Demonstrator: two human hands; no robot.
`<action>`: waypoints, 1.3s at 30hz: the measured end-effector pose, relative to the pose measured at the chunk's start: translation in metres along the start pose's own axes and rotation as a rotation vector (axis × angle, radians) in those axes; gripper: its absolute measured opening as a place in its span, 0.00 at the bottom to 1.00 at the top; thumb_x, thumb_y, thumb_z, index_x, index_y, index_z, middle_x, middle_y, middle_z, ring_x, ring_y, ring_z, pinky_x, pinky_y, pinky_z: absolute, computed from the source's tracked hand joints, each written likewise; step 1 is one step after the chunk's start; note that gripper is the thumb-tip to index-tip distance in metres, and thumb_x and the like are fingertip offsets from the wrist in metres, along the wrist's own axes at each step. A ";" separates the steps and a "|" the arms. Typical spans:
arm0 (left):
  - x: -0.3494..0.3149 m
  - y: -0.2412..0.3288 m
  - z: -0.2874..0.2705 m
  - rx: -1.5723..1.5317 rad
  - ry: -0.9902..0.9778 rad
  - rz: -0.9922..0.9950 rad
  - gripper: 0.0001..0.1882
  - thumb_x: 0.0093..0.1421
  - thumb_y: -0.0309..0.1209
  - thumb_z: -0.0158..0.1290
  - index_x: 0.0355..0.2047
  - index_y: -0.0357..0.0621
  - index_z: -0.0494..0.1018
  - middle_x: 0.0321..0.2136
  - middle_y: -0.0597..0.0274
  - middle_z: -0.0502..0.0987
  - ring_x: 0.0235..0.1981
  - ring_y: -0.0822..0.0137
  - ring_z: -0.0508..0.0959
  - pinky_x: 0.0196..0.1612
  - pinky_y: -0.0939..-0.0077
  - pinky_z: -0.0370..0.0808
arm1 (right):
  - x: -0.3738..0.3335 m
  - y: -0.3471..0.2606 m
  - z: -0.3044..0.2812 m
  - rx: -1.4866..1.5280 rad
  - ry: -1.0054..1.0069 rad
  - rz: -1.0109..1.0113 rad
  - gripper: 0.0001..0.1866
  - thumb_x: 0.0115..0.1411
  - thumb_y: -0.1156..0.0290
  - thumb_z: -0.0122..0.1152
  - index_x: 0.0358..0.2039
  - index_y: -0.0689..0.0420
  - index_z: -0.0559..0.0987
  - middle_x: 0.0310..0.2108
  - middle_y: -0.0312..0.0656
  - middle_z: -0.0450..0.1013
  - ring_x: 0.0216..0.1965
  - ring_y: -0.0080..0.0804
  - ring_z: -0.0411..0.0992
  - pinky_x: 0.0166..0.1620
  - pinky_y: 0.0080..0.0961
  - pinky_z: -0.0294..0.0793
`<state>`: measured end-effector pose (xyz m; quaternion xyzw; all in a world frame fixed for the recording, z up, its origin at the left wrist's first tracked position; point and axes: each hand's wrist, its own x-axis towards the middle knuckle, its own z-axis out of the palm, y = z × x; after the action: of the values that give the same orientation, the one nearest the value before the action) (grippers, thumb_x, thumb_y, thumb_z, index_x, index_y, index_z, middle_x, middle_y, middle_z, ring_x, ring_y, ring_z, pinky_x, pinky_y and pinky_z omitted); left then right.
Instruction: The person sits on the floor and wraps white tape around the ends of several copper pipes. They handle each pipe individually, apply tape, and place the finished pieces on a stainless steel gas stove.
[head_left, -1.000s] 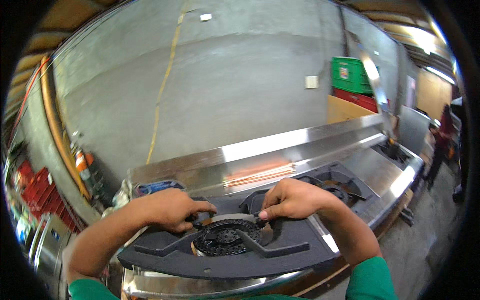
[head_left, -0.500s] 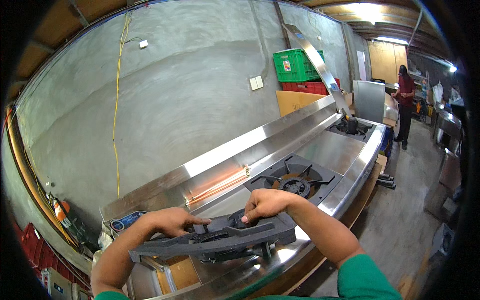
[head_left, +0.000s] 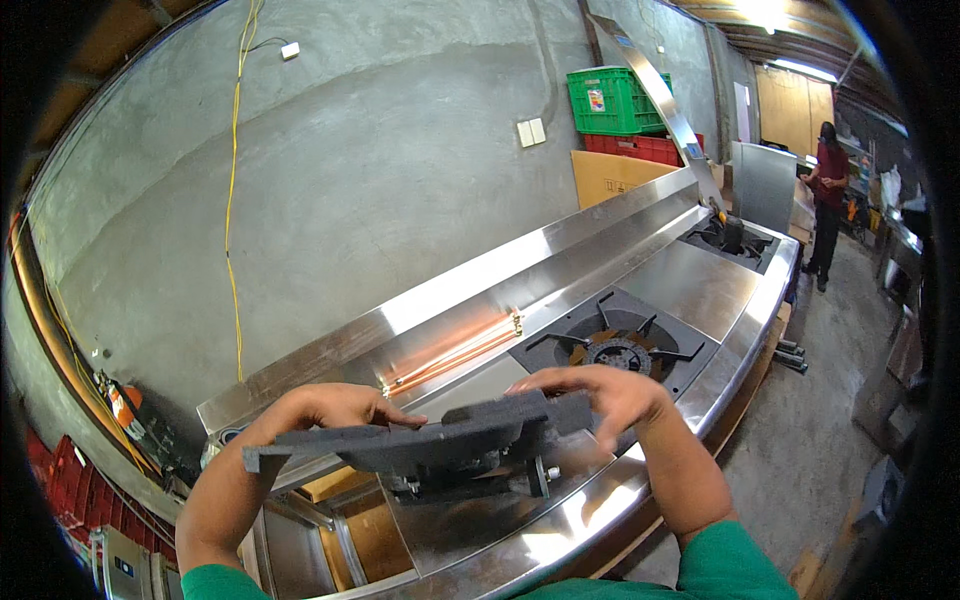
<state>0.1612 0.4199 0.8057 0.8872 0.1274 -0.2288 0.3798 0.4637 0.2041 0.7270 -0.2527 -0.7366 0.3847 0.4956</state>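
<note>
A heavy black cast-iron burner top (head_left: 440, 445) is tilted nearly edge-on over the near left part of the stainless-steel stove counter (head_left: 430, 540). Burner parts hang dimly below it. My left hand (head_left: 345, 407) is closed on its far left edge, with some fingers hidden behind it. At the right end, my right hand (head_left: 610, 395) has its fingers stretched over the far edge and the thumb apart, slightly blurred. Just beyond my right hand, a second black burner (head_left: 620, 350) with radiating prongs is seated in the counter.
Copper pipes (head_left: 455, 352) lie along the counter's back trough. A third burner (head_left: 735, 240) occupies the far end. Near me is an open frame bay (head_left: 360, 530). Green (head_left: 618, 100) and red crates (head_left: 650, 148) stand by the wall. A person (head_left: 828, 200) stands far right.
The burner top has tipped further edge-on and its right end has risen. My right hand has gone from gripping a middle prong to the right end, with its fingers spread.
</note>
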 end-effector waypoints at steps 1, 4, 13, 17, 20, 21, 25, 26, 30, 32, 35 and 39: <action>-0.001 0.012 -0.005 -0.079 -0.063 -0.016 0.31 0.59 0.39 0.59 0.60 0.41 0.66 0.50 0.57 0.78 0.44 0.71 0.76 0.48 0.74 0.73 | 0.004 -0.005 0.002 -0.131 -0.020 0.060 0.46 0.41 0.54 0.79 0.58 0.59 0.70 0.58 0.44 0.68 0.55 0.34 0.68 0.59 0.35 0.66; 0.010 0.003 -0.029 0.127 -0.129 0.004 0.25 0.60 0.37 0.58 0.54 0.35 0.71 0.48 0.58 0.77 0.45 0.70 0.75 0.52 0.75 0.71 | 0.015 0.011 0.025 -0.279 0.453 0.175 0.20 0.53 0.66 0.72 0.44 0.61 0.79 0.39 0.39 0.79 0.40 0.24 0.73 0.48 0.25 0.72; -0.018 -0.061 -0.002 -0.854 1.262 0.175 0.12 0.64 0.36 0.50 0.41 0.41 0.74 0.33 0.60 0.78 0.32 0.68 0.77 0.35 0.75 0.74 | 0.040 0.015 0.037 -0.038 0.894 0.024 0.16 0.61 0.65 0.65 0.43 0.64 0.79 0.35 0.33 0.77 0.34 0.20 0.71 0.40 0.21 0.72; -0.037 -0.058 0.083 -0.791 1.529 0.029 0.15 0.65 0.42 0.47 0.31 0.44 0.73 0.20 0.60 0.75 0.18 0.68 0.74 0.20 0.73 0.70 | 0.052 0.000 0.048 -0.088 0.912 0.148 0.21 0.61 0.56 0.64 0.40 0.65 0.80 0.32 0.35 0.77 0.33 0.22 0.71 0.39 0.23 0.72; -0.002 -0.010 0.137 -1.056 1.028 0.014 0.29 0.66 0.56 0.42 0.31 0.39 0.73 0.20 0.55 0.76 0.20 0.63 0.78 0.25 0.70 0.76 | 0.045 -0.012 0.047 -0.272 0.886 0.223 0.24 0.61 0.52 0.63 0.38 0.65 0.81 0.29 0.36 0.77 0.32 0.22 0.69 0.38 0.25 0.71; 0.016 -0.008 0.141 -1.286 1.004 0.134 0.32 0.64 0.60 0.42 0.32 0.39 0.72 0.22 0.53 0.77 0.23 0.61 0.79 0.27 0.70 0.77 | 0.041 -0.013 0.048 -0.240 0.892 0.248 0.24 0.62 0.52 0.62 0.38 0.65 0.80 0.28 0.36 0.77 0.32 0.22 0.69 0.39 0.25 0.71; 0.024 0.025 0.145 -1.275 1.187 0.080 0.28 0.60 0.57 0.52 0.36 0.41 0.73 0.29 0.54 0.79 0.29 0.60 0.81 0.30 0.68 0.79 | 0.040 -0.025 0.078 -0.210 0.920 0.161 0.24 0.62 0.53 0.62 0.37 0.66 0.80 0.27 0.37 0.77 0.31 0.21 0.68 0.38 0.25 0.70; 0.023 0.030 0.142 -1.285 1.198 0.101 0.26 0.61 0.55 0.54 0.37 0.40 0.73 0.30 0.55 0.79 0.29 0.61 0.81 0.31 0.67 0.79 | 0.038 -0.032 0.091 -0.400 0.938 0.182 0.23 0.62 0.54 0.62 0.37 0.67 0.79 0.27 0.39 0.77 0.30 0.20 0.67 0.37 0.24 0.70; 0.031 0.018 0.128 -1.408 1.107 0.224 0.21 0.63 0.43 0.55 0.42 0.35 0.73 0.35 0.55 0.80 0.33 0.63 0.81 0.36 0.66 0.80 | 0.020 -0.052 0.139 -0.453 0.731 0.141 0.14 0.63 0.64 0.62 0.40 0.63 0.80 0.23 0.33 0.75 0.26 0.17 0.66 0.31 0.22 0.69; 0.026 0.019 0.121 -1.404 1.043 0.281 0.18 0.63 0.40 0.55 0.42 0.35 0.73 0.35 0.55 0.80 0.33 0.63 0.81 0.38 0.66 0.80 | 0.017 -0.061 0.150 -0.481 0.667 0.108 0.16 0.63 0.60 0.61 0.46 0.57 0.79 0.26 0.45 0.78 0.27 0.27 0.74 0.33 0.28 0.73; -0.006 0.040 0.108 -1.123 1.100 0.144 0.15 0.61 0.38 0.56 0.35 0.36 0.75 0.28 0.58 0.79 0.27 0.67 0.80 0.31 0.71 0.77 | 0.010 -0.077 0.162 -0.151 0.590 0.236 0.15 0.60 0.65 0.66 0.36 0.67 0.80 0.29 0.39 0.79 0.30 0.24 0.74 0.36 0.24 0.74; 0.010 0.074 0.077 -0.794 0.997 -0.074 0.14 0.58 0.37 0.55 0.29 0.35 0.76 0.23 0.60 0.77 0.21 0.69 0.76 0.24 0.74 0.73 | -0.020 -0.030 0.178 0.183 0.744 0.170 0.20 0.59 0.60 0.67 0.41 0.66 0.77 0.38 0.40 0.77 0.40 0.25 0.72 0.46 0.25 0.71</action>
<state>0.1754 0.3134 0.7993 0.6739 0.3944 0.2632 0.5666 0.3067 0.1153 0.7027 -0.3895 -0.4459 0.3706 0.7157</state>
